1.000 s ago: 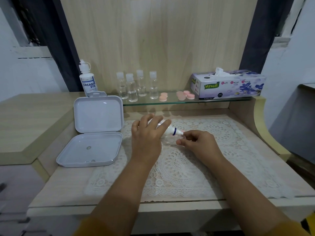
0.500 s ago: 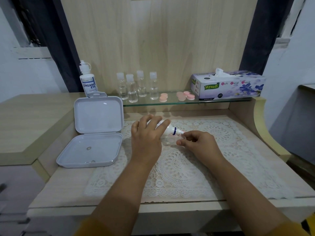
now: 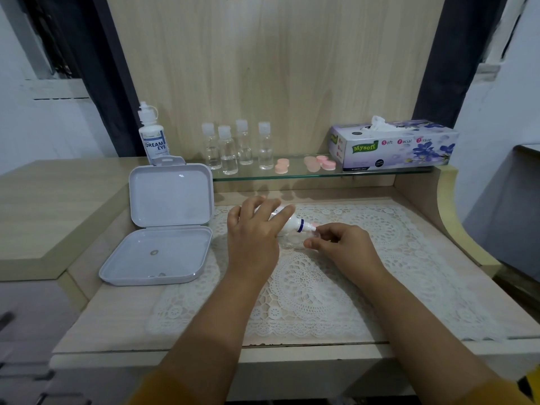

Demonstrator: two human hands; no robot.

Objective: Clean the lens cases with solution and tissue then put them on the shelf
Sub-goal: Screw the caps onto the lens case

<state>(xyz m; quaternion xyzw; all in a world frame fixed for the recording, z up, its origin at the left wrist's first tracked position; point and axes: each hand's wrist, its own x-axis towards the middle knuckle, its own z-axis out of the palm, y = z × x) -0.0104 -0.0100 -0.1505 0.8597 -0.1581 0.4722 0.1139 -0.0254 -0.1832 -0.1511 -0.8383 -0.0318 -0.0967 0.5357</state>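
While the small solution bottle (image 3: 287, 222) is tipped nozzle-down toward the right at the centre of the frame, the task looks to be in its wetting stage. Judging by how things lie, some cleaning is already behind: pink lens case caps (image 3: 282, 166) and a second cluster of pink pieces (image 3: 320, 163) sit on the glass shelf (image 3: 380, 172) in the upper middle, just left of the tissue box (image 3: 394, 147). What is left, as far as can be told, is to finish dosing the piece now in hand, wipe it with a tissue from the box, and set it on the shelf with the others.

The left hand (image 3: 254, 229) grips the bottle, its fingers (image 3: 282, 214) curled over the white body so that only the neck, blue ring and nozzle show. The right hand (image 3: 342, 247) sits just right of the nozzle tip, thumb and forefinger pinched narrow around something small; a hint of pink shows at the fingertips and a clear lens case (image 3: 292, 242) seems to lie beneath the nozzle on the lace mat (image 3: 365, 276), but what exactly is pinched is too small to tell.

On the bench (image 3: 122, 302), an open white box (image 3: 163, 223) lies at the left. A larger solution bottle (image 3: 153, 135) and four clear vials (image 3: 236, 147) stand behind it, toward the upper left.
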